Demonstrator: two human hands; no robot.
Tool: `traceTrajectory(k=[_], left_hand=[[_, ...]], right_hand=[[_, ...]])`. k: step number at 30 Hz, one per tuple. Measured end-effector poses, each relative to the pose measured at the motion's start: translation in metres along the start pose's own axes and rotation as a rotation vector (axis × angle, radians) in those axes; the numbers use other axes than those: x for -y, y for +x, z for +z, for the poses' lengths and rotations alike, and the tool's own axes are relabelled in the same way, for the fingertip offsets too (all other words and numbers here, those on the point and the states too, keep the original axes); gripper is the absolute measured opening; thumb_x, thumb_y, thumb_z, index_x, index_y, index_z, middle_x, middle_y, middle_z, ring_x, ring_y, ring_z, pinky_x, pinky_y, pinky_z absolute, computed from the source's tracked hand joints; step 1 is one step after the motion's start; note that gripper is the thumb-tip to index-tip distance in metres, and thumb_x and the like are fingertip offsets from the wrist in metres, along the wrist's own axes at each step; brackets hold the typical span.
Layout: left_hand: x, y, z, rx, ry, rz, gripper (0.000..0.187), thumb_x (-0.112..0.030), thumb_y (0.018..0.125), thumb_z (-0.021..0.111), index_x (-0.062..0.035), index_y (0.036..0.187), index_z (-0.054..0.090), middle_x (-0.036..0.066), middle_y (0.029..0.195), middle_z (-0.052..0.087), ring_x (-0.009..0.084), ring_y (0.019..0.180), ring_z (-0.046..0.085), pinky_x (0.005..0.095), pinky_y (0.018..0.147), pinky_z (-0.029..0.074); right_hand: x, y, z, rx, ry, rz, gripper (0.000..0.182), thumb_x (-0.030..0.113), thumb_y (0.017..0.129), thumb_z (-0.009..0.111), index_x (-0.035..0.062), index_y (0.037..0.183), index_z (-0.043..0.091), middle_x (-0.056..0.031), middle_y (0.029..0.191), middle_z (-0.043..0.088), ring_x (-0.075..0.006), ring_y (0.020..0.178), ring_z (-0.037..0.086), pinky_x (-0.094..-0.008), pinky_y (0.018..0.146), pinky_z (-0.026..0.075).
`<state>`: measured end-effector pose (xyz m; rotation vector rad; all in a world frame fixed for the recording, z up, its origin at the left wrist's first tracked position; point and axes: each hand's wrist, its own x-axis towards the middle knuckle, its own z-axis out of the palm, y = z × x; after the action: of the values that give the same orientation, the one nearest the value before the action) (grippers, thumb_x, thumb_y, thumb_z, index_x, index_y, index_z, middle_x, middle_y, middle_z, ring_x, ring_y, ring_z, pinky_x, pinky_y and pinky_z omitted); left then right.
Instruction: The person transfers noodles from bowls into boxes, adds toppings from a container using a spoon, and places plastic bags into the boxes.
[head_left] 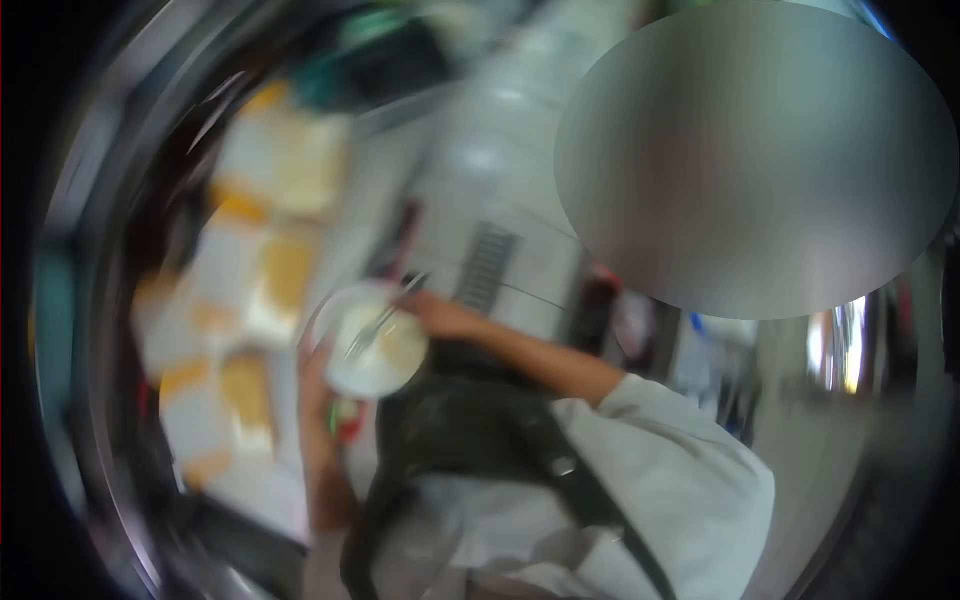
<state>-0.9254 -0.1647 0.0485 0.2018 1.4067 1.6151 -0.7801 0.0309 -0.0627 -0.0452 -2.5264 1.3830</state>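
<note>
A white bowl (378,382) is in front of my dark apron, with pale, yellowish contents. My left hand (314,372) is closed on the bowl's left side, its fingers partly smeared by motion. At the bowl's upper right edge, my right hand (437,314) grips a metal fork (372,333). The fork's tines point down into the bowl. Just below the bowl, near my left forearm, is a small red and green item (347,420) too blurred to name.
Along the left, a counter holds several white and orange packs (187,410) with yellowish pieces beside them. A dark container (400,65) with something teal stands at the top. A floor grate (488,262) lies in pale tiles. A grey oval blur covers the upper right.
</note>
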Motion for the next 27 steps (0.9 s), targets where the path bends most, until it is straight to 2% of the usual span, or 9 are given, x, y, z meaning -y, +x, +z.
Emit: traceTrajectory(k=[2,5,9,11,14,20,22,26,27], left_hand=[[0.02,0.024,0.044,0.343,-0.043,0.029,0.061,-0.03,0.094,0.05,-0.0027,0.145,0.031,0.016,0.142,0.042,0.0284,0.129,0.043,0.0388,0.108,0.035],[0.067,0.03,0.117,0.596,-0.118,-0.111,0.072,-0.046,0.095,0.046,-0.0116,0.151,0.018,0.015,0.153,0.024,0.0309,0.137,0.032,0.0464,0.11,0.032],[0.157,0.041,0.147,0.854,0.326,-0.475,0.076,-0.059,0.091,0.047,-0.0196,0.15,0.021,0.007,0.157,0.018,0.0382,0.135,0.032,0.0559,0.107,0.025],[0.19,0.032,0.155,0.944,0.512,-0.59,0.075,-0.055,0.092,0.051,-0.0138,0.149,0.025,0.014,0.151,0.031,0.0399,0.137,0.03,0.0537,0.11,0.022],[0.24,0.017,0.148,0.922,0.896,-0.665,0.062,-0.046,0.095,0.052,-0.0115,0.144,0.036,0.012,0.138,0.049,0.028,0.127,0.046,0.0482,0.103,0.034],[0.289,0.016,0.163,0.955,1.282,-0.719,0.061,-0.045,0.094,0.051,-0.0099,0.142,0.039,0.014,0.138,0.048,0.0286,0.128,0.045,0.0463,0.105,0.033],[0.294,0.021,0.175,0.995,1.362,-0.733,0.06,-0.045,0.094,0.051,-0.0094,0.141,0.04,0.014,0.138,0.048,0.0287,0.128,0.044,0.0457,0.105,0.033],[0.302,0.031,0.209,1.082,1.487,-0.754,0.06,-0.045,0.093,0.051,-0.0084,0.14,0.042,0.015,0.138,0.048,0.0291,0.129,0.043,0.0445,0.107,0.032],[0.305,0.032,0.219,1.107,1.506,-0.76,0.059,-0.044,0.093,0.051,-0.0081,0.14,0.042,0.016,0.139,0.048,0.0292,0.129,0.043,0.0442,0.107,0.032]], right_hand=[[0.064,-0.039,-0.051,-0.037,0.253,0.71,0.044,0.033,0.1,0.043,-0.0068,0.094,0.062,-0.0218,0.082,0.065,-0.029,0.072,0.058,-0.0413,0.073,0.047],[0.067,-0.161,-0.051,-0.615,0.455,0.897,0.051,0.039,0.101,0.04,-0.0057,0.088,0.062,-0.0117,0.075,0.066,-0.018,0.069,0.057,-0.0365,0.067,0.047],[0.078,-0.328,-0.051,-1.46,0.533,0.841,0.041,0.033,0.101,0.041,-0.0004,0.102,0.065,-0.0115,0.093,0.067,-0.0167,0.087,0.064,-0.0324,0.077,0.052],[0.078,-0.403,-0.069,-2.097,0.684,0.766,0.039,0.034,0.1,0.044,-0.0009,0.102,0.062,-0.0079,0.086,0.064,-0.0169,0.085,0.064,-0.0305,0.074,0.052],[0.08,-0.525,-0.099,-2.525,0.611,0.453,0.04,0.033,0.099,0.045,-0.0038,0.113,0.056,-0.0143,0.101,0.064,-0.0222,0.091,0.065,-0.0329,0.076,0.053],[0.166,-0.684,-0.108,-2.855,0.304,0.192,0.042,0.035,0.099,0.043,-0.0013,0.121,0.049,-0.0168,0.114,0.061,-0.0282,0.095,0.065,-0.0392,0.065,0.056],[0.205,-0.732,-0.087,-2.996,0.161,0.465,0.044,0.031,0.101,0.039,-0.0021,0.13,0.041,-0.0185,0.126,0.053,-0.0322,0.106,0.06,-0.0441,0.085,0.053],[0.282,-0.807,0.002,-2.8,0.021,0.656,0.036,0.024,0.095,0.054,-0.0004,0.121,0.049,-0.017,0.102,0.065,-0.0305,0.087,0.066,-0.0372,0.068,0.057],[0.298,-0.829,0.029,-2.395,-0.369,1.294,0.036,0.019,0.089,0.061,0.0002,0.118,0.052,-0.0167,0.098,0.066,-0.0295,0.082,0.067,-0.0374,0.066,0.056]])
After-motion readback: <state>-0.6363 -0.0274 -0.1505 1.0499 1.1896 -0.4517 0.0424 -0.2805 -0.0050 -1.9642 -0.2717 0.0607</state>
